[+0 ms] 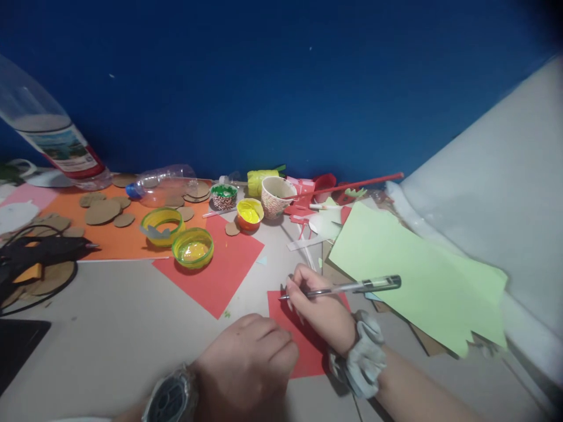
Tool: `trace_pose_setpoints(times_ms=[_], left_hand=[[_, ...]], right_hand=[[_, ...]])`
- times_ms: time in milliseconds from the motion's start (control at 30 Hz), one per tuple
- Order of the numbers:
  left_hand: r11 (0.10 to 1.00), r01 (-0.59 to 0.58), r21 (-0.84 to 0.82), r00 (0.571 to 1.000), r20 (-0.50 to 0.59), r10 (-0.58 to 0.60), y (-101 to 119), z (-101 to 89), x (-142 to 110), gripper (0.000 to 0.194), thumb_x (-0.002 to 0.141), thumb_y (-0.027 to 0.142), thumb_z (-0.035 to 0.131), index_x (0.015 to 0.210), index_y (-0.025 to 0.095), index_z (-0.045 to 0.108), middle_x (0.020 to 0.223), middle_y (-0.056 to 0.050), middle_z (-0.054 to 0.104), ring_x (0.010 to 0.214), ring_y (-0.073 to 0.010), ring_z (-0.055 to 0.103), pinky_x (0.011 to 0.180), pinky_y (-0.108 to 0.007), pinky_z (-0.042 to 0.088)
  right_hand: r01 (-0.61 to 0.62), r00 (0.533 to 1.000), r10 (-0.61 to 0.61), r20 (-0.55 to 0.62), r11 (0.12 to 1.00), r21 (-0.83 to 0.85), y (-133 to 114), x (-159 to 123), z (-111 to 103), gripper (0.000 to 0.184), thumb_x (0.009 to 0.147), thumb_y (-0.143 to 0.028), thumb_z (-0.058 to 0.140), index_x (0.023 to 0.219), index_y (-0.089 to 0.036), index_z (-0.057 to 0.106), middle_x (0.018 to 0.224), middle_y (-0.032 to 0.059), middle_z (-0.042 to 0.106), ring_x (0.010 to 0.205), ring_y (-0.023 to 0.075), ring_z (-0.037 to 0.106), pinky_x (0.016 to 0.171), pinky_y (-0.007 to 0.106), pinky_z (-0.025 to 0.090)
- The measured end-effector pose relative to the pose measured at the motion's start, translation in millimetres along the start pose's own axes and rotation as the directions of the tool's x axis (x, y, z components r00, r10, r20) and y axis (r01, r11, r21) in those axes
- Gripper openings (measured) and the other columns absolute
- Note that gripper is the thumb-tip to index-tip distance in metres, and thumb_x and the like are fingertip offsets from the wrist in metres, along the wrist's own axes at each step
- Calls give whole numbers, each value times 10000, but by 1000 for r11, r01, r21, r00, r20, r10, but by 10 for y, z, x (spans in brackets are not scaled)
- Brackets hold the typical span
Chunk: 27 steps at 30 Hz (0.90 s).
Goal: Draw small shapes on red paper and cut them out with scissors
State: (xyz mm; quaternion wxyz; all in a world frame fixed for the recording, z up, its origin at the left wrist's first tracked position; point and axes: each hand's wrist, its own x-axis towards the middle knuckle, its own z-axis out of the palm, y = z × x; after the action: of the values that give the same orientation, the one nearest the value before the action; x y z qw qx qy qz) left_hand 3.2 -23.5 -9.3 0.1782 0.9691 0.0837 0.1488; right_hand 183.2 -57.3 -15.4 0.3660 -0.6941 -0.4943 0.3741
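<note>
My right hand [323,313], wearing a fabric scrunchie [363,354] at the wrist, pinches a pen [343,289]. The pen lies almost level, its tip pointing left above the upper left part of a red paper piece [305,357]. My left hand [248,363] is closed, knuckles up, over the left edge of that paper; its fingertips, and anything in them, are hidden. A wristwatch [169,398] is on the left wrist. Just beyond the left hand, a second red sheet [226,272] lies flat.
Behind are yellow-green bowls [193,249], a cup of yellow paint [250,214], a cup of green paint [224,196] and a patterned paper cup [278,199]. Light green paper [417,275] lies right. Leftward are a glue gun [39,252], cardboard discs [103,211] and a tall bottle [61,140].
</note>
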Motion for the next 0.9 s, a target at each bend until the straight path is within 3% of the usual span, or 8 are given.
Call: trace_pose_setpoints(times_ms=[167,333,900], left_hand=[[1000,17,-18,1000,11,-17,9,-20,21,130,817,113,494,875,179,590,832,-29,681,774,-191,618,729,-314,518],[1000,2,1,999,-43,-2,13,-20,36,157,828,105,494,923,160,605,867,-33,692,772,-204,626,697,-331,533],[993,-62,104,992,-99,72,3,-20,30,198,916,116,397,930,159,590,816,-56,660,768,-176,611,713,-302,510]], right_hand=[[-9,1000,10,-2,998,58,-7,-3,9,289,928,-329,476,685,-232,353,487,-97,412,432,97,407,447,214,341],[-19,1000,19,-2,999,27,-24,-2,5,283,925,-326,473,686,-231,356,490,-96,416,429,96,413,445,214,347],[7,1000,-7,-2,999,52,-47,-7,22,244,887,-288,491,681,-227,375,515,-86,424,422,92,412,437,216,337]])
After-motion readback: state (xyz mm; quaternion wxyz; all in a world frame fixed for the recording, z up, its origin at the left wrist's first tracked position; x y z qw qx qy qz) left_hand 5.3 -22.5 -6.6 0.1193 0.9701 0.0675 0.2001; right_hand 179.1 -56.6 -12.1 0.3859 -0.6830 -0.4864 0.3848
